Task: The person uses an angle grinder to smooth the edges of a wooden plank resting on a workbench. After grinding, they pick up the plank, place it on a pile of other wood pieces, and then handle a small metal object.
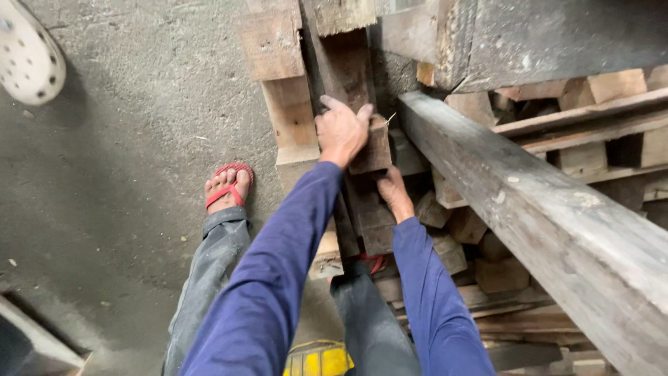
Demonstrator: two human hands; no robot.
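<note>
beside the long grey beam (529, 209), i see left hand (342, 132) fingers wrapped over the dark plank (348, 76), right hand (393, 191) gripping lower; plank not yet clear of the stack.

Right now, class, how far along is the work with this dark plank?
Done: nothing shows as finished. In hand: the left hand grips the dark plank near its top, the right hand steadies it lower. Left: the plank is not lifted clear, and wood blocks lie heaped beneath the grey beam.

a grey concrete floor (125, 174) is seen; stacked wood blocks (285, 104) and a sandalled foot (226, 186) are borne by it.
</note>
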